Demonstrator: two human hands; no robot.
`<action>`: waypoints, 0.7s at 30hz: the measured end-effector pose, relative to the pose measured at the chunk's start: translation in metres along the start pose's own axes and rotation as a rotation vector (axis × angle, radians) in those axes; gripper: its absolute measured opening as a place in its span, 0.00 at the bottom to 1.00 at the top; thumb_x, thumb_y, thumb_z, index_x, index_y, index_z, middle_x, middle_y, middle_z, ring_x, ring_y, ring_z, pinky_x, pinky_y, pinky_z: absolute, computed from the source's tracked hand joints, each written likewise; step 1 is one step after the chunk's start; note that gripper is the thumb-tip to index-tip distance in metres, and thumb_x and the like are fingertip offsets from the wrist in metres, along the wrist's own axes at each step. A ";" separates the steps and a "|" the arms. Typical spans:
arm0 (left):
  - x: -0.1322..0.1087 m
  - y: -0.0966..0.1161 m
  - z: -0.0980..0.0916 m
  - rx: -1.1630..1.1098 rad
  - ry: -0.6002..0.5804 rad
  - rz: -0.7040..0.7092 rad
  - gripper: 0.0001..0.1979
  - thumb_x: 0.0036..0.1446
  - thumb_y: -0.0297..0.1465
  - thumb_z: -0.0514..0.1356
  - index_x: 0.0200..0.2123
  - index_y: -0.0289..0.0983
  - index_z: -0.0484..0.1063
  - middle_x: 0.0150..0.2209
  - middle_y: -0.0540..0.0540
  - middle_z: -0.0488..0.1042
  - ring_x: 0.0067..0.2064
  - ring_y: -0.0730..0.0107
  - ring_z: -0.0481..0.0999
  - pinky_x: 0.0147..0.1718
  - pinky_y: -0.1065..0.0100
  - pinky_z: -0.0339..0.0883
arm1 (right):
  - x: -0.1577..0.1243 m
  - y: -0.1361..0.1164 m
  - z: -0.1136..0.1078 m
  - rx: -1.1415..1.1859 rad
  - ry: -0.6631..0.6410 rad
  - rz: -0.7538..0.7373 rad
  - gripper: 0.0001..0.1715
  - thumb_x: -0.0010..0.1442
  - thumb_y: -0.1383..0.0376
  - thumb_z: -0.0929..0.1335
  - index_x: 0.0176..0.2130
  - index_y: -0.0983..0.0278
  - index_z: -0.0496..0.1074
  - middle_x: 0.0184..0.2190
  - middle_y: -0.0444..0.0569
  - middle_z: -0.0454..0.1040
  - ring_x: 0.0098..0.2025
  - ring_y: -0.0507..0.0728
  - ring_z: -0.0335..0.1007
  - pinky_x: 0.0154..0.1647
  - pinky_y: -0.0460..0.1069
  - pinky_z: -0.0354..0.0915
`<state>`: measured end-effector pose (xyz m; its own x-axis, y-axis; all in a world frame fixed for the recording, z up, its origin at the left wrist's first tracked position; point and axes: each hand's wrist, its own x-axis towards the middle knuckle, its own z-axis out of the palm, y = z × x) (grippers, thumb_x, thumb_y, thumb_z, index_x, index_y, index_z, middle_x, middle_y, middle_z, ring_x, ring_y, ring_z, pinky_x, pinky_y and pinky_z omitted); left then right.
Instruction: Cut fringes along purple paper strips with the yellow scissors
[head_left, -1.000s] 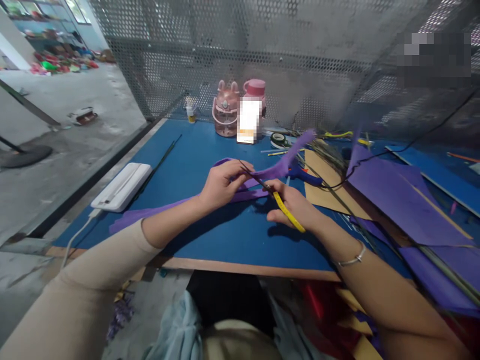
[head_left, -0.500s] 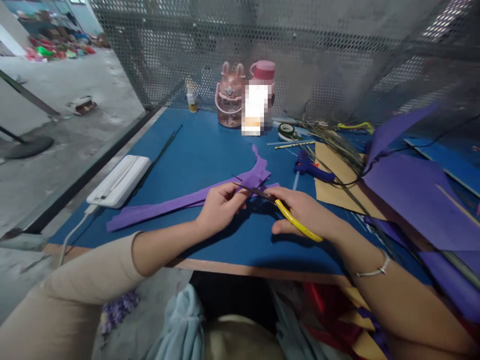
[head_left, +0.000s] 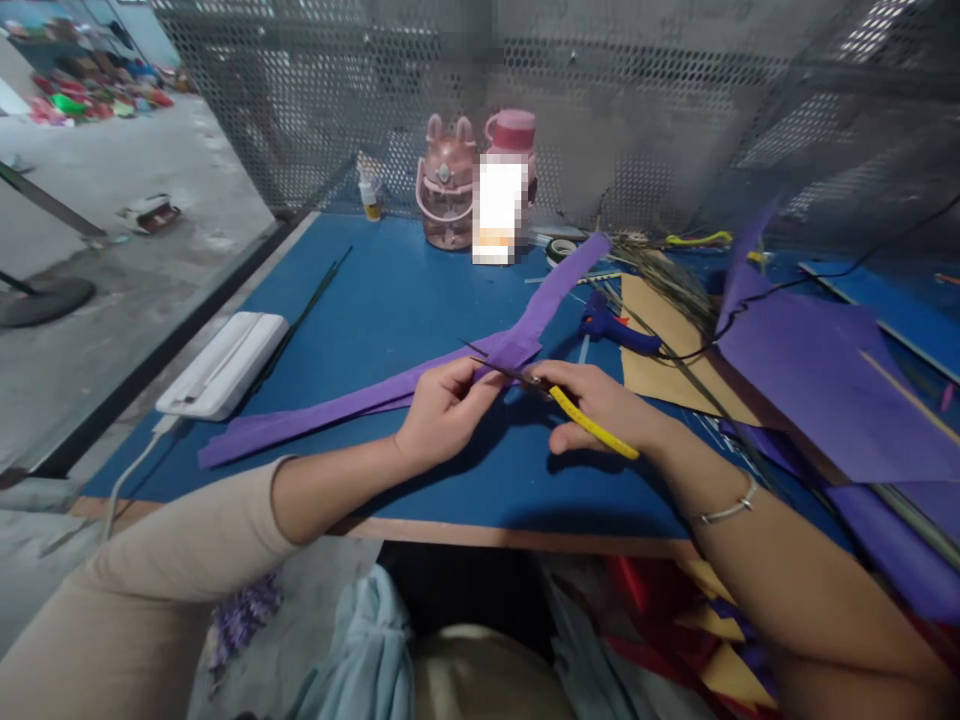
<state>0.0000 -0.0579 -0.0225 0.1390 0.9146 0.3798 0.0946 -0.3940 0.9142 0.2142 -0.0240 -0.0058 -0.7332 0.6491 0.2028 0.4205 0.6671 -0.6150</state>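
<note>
My left hand [head_left: 455,405] is closed, pinching a purple crepe-like paper strip [head_left: 517,345] between thumb and fingers. Long strips of the same purple paper [head_left: 307,418] trail to the left across the blue tabletop [head_left: 360,310]. My right hand [head_left: 600,405] is wrapped round yellow-handled scissors [head_left: 592,422]. The dark blades point left, slightly parted, and lie at the purple strip just beside my left fingertips. One end of the strip extends up and right, near a blue glue gun [head_left: 619,328].
A white power strip-like box [head_left: 223,365] with a cable lies at left. Behind stand a pink rabbit-eared bottle [head_left: 448,185], a pink-lidded bottle [head_left: 514,130] and a small glue bottle [head_left: 370,198]. Tape [head_left: 559,251], brown paper [head_left: 660,350] and large purple sheets [head_left: 817,380] are at right.
The upper part of the purple strip, curled and short before, now stretches up and right toward the tape. Both hands keep nearly the same place; the view has shifted slightly.
</note>
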 end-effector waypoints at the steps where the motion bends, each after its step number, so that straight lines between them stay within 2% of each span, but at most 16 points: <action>1: -0.001 0.002 -0.002 0.015 -0.015 0.015 0.14 0.60 0.37 0.57 0.26 0.34 0.71 0.19 0.52 0.65 0.23 0.78 0.62 0.25 0.73 0.58 | 0.000 -0.001 -0.002 0.062 -0.019 0.005 0.47 0.45 0.32 0.66 0.46 0.67 0.70 0.37 0.51 0.71 0.36 0.57 0.66 0.36 0.49 0.62; 4: -0.003 0.007 -0.006 0.005 -0.037 -0.006 0.14 0.59 0.38 0.57 0.28 0.34 0.72 0.20 0.52 0.65 0.22 0.78 0.61 0.23 0.73 0.56 | -0.002 -0.004 -0.007 0.241 -0.046 0.044 0.49 0.44 0.30 0.64 0.46 0.67 0.69 0.32 0.47 0.67 0.31 0.53 0.61 0.32 0.47 0.60; 8: -0.002 0.010 -0.005 -0.055 -0.019 -0.081 0.16 0.59 0.40 0.58 0.26 0.34 0.71 0.19 0.53 0.64 0.21 0.79 0.59 0.21 0.73 0.54 | -0.005 -0.009 -0.009 0.357 -0.038 0.074 0.47 0.48 0.30 0.62 0.46 0.66 0.68 0.33 0.47 0.66 0.32 0.53 0.60 0.31 0.47 0.59; 16: 0.000 0.007 -0.005 -0.116 0.056 -0.115 0.15 0.60 0.41 0.58 0.31 0.34 0.72 0.19 0.54 0.64 0.19 0.80 0.59 0.19 0.74 0.53 | -0.004 -0.011 -0.005 0.177 -0.051 0.042 0.47 0.49 0.30 0.61 0.46 0.66 0.66 0.30 0.45 0.64 0.29 0.52 0.56 0.29 0.46 0.56; 21: 0.000 0.010 -0.005 -0.037 0.010 -0.057 0.14 0.59 0.37 0.58 0.26 0.35 0.71 0.18 0.53 0.64 0.21 0.79 0.60 0.22 0.73 0.55 | -0.003 -0.012 -0.001 0.116 -0.024 0.030 0.49 0.47 0.30 0.62 0.48 0.66 0.67 0.35 0.49 0.68 0.31 0.53 0.59 0.31 0.47 0.58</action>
<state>-0.0041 -0.0610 -0.0126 0.1248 0.9363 0.3284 0.0653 -0.3380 0.9389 0.2117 -0.0337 0.0015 -0.7344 0.6584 0.1649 0.3791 0.5994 -0.7050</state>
